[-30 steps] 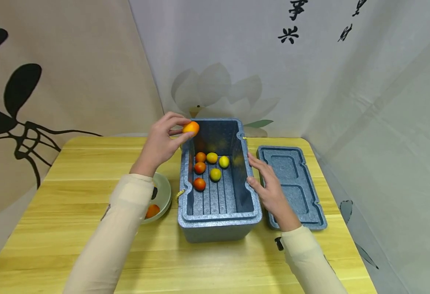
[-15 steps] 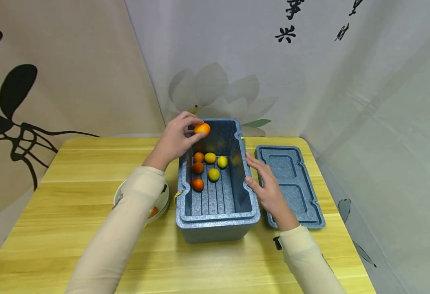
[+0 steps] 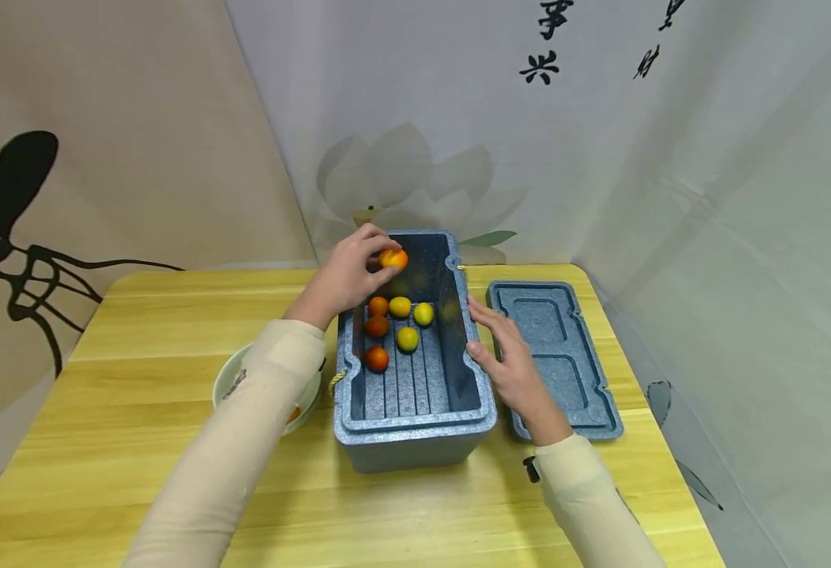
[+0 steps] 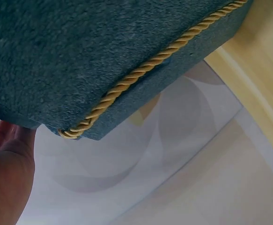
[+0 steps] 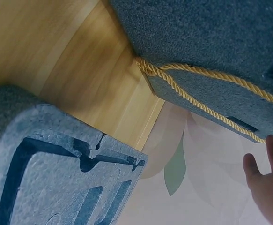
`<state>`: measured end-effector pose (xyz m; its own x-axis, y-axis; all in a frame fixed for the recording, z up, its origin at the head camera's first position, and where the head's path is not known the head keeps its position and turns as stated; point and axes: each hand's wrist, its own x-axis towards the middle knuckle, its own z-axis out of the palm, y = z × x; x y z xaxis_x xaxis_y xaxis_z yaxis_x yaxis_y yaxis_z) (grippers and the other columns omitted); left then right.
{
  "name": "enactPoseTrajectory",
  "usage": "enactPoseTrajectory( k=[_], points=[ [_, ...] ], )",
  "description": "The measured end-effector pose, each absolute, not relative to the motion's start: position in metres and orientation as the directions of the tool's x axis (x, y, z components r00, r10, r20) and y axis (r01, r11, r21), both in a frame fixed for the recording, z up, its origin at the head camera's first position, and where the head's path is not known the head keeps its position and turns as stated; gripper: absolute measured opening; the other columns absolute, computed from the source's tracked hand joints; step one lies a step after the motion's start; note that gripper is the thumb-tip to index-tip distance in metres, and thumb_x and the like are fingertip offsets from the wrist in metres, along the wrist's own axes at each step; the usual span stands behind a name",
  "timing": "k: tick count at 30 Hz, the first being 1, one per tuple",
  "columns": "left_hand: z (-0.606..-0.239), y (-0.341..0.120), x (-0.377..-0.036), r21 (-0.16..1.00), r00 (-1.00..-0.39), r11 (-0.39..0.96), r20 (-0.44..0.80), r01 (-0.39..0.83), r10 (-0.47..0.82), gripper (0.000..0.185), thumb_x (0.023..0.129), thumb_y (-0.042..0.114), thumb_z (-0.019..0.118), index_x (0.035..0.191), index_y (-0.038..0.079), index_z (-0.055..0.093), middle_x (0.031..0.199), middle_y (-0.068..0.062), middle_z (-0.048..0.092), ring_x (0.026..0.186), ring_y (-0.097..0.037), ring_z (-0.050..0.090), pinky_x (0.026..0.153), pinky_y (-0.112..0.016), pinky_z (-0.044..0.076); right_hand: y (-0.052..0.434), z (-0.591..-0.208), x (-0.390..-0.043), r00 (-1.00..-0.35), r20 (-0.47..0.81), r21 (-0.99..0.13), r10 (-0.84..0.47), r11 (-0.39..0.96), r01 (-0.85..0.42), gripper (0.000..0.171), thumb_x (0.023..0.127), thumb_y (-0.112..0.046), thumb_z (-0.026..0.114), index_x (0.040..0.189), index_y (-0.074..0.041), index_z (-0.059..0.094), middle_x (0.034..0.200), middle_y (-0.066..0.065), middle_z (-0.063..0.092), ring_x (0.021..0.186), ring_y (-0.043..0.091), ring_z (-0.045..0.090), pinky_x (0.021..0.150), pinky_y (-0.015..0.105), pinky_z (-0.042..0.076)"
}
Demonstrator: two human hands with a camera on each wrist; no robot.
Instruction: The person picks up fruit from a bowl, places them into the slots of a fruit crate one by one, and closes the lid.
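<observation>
In the head view my left hand (image 3: 354,272) pinches a small orange-coloured fruit (image 3: 394,259) between thumb and fingers, over the far left part of a grey-blue foam box (image 3: 415,432). Several fruits lie on the box's ribbed floor, among them a red-orange one (image 3: 376,359) and a yellow-green one (image 3: 407,339). My right hand (image 3: 511,363) rests with extended fingers along the box's right rim. In the left wrist view, the left hand (image 4: 7,173) is partly cut off and the box wall hides its fingertips; the held fruit is out of sight there.
The box's foam lid (image 3: 557,355) lies on the wooden table (image 3: 153,379) to the right. A pale bowl (image 3: 231,371) with an orange fruit sits at the left, mostly under the left sleeve. Gold rope (image 5: 197,101) runs along the box side. Cloth hangs behind.
My left hand has carried the orange fruit rightward from the left rim to over the box's interior, lately slightly lower. The right hand stays at the rim; the head view has shifted slightly.
</observation>
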<state>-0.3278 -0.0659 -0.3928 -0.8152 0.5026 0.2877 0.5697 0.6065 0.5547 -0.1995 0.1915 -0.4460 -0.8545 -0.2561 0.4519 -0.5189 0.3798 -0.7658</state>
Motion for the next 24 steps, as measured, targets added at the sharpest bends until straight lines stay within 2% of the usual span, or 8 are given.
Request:
enactPoseTrajectory(
  k=[6, 18, 24],
  points=[
    [-0.391, -0.060, -0.331, 0.498, -0.805, 0.638, 0.274, 0.587, 0.526, 0.031, 0.095, 0.020, 0.067, 0.123, 0.008, 0.065, 0.121, -0.005, 0.052, 0.099, -0.026, 0.056, 0.088, -0.038, 0.049, 0.192, -0.447, -0.199, -0.857, 0.453, -0.769, -0.247, 0.378, -0.516, 0.047, 0.101, -0.017, 0.056, 0.140, 0.007, 0.047, 0.150, 0.022, 0.038, 0.136, 0.038, 0.032, 0.110, 0.061, 0.023],
    [-0.397, -0.055, -0.334, 0.475, -0.795, 0.647, 0.239, 0.597, 0.558, 0.029, 0.095, 0.013, 0.067, 0.122, 0.004, 0.065, 0.126, -0.011, 0.050, 0.110, -0.030, 0.051, 0.098, -0.043, 0.045, 0.192, -0.450, -0.200, -0.854, 0.456, -0.767, -0.251, 0.376, -0.520, 0.046, 0.101, -0.015, 0.056, 0.141, 0.006, 0.047, 0.151, 0.020, 0.037, 0.137, 0.036, 0.032, 0.112, 0.059, 0.020],
    [-0.399, -0.055, -0.334, 0.468, -0.800, 0.657, 0.229, 0.590, 0.555, 0.028, 0.094, 0.013, 0.068, 0.121, 0.006, 0.066, 0.126, -0.008, 0.051, 0.110, -0.028, 0.052, 0.098, -0.041, 0.045, 0.192, -0.450, -0.201, -0.857, 0.450, -0.771, -0.251, 0.375, -0.514, 0.046, 0.102, -0.017, 0.056, 0.141, 0.006, 0.047, 0.151, 0.019, 0.038, 0.137, 0.036, 0.032, 0.112, 0.059, 0.020]
  ],
)
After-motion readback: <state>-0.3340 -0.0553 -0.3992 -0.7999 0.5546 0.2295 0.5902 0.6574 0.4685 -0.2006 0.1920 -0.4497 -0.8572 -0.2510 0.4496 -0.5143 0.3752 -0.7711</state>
